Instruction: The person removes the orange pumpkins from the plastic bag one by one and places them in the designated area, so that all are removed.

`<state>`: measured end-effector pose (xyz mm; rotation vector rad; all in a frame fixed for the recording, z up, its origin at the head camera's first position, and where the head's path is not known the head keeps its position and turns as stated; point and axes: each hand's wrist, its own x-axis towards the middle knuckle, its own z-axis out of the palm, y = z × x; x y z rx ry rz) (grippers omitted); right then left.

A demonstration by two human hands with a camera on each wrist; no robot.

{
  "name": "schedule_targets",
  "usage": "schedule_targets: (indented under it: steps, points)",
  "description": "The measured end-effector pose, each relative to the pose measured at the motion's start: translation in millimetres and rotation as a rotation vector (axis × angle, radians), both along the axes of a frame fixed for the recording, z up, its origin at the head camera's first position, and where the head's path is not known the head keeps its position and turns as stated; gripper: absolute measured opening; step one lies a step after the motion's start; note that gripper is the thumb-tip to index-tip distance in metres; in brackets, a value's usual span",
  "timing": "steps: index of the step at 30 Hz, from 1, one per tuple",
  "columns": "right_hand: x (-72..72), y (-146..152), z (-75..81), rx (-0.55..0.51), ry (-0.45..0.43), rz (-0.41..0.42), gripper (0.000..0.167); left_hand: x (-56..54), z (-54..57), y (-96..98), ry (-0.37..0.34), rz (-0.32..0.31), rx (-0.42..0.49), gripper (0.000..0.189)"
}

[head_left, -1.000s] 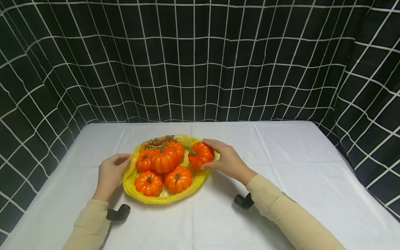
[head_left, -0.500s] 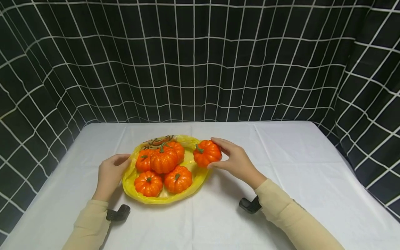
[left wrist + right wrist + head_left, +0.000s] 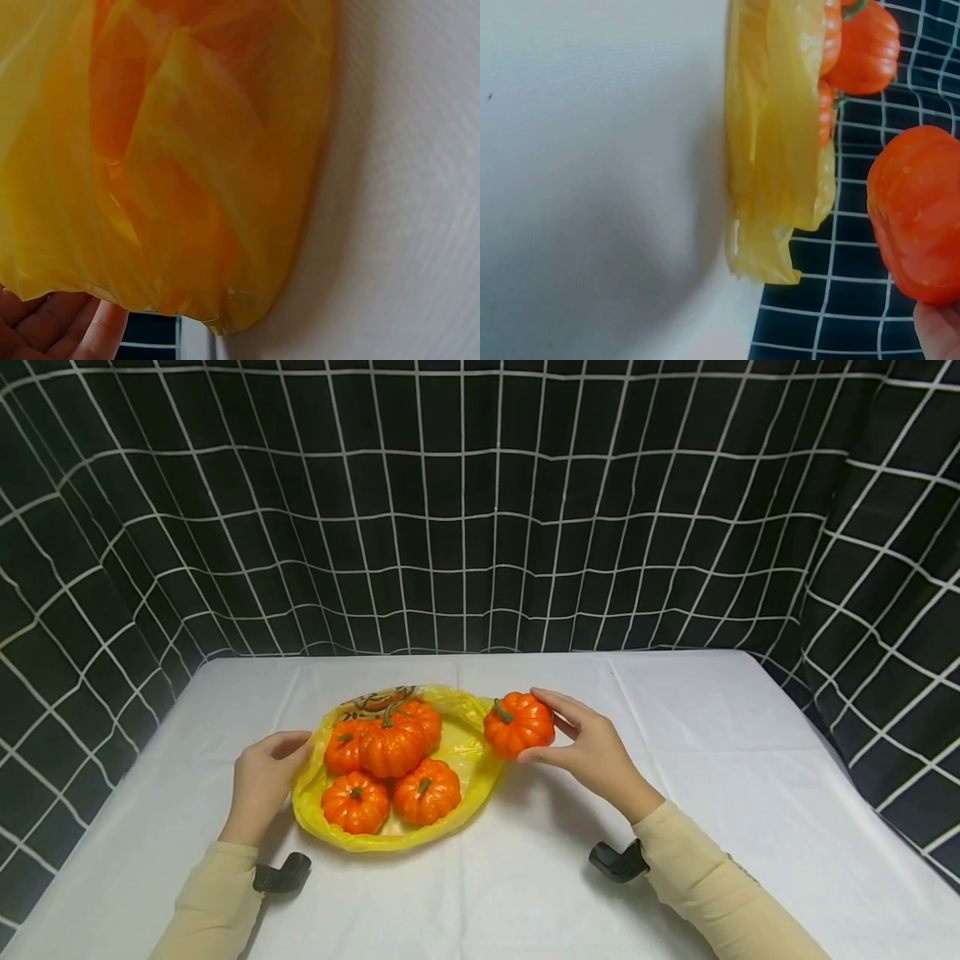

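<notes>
An orange mini pumpkin (image 3: 519,725) with a green stem is gripped by my right hand (image 3: 596,752), thumb in front and fingers behind. It is raised at the right rim of a yellow plastic bag (image 3: 472,768). In the right wrist view the same pumpkin (image 3: 919,214) stands apart from the bag (image 3: 769,150), with a fingertip under it. My left hand (image 3: 262,781) pinches the bag's left rim. Its fingers (image 3: 97,330) show at the bottom of the left wrist view, beside the bag's wall. Several more pumpkins (image 3: 392,745) lie inside the open bag, one resting on top of others.
A white cloth (image 3: 465,902) covers the table. Black curtain with a white grid (image 3: 480,527) surrounds the back and both sides. Dark camera mounts (image 3: 283,872) are worn at both wrists, under beige sleeves (image 3: 213,902).
The right hand has lifted the pumpkin from inside the bag and carried it rightward to the rim. My left hand stays at the bag's left edge, and the other pumpkins keep their places.
</notes>
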<state>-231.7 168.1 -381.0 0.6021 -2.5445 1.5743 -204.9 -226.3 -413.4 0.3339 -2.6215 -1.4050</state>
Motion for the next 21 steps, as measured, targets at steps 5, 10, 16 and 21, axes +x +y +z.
schedule_targets:
  steps: [5,10,16,21]
  points:
    - [1.6,5,1.6,-0.025,-0.013,-0.022,0.082,0.1,1.4,0.0,0.004,-0.005,-0.006,0.037]
    - [3.3,11,2.2,-0.056,-0.028,-0.053,0.081,-0.7,1.1,-0.1,0.005,-0.006,-0.008,0.037]
    - [3.1,21,-0.4,-0.085,-0.042,-0.102,0.080,-0.9,-1.1,-0.4,-0.001,-0.006,0.003,0.037]
    - [3.1,30,-4.0,-0.093,-0.061,-0.136,0.080,-0.4,-1.8,-1.2,0.004,-0.006,-0.005,0.036]
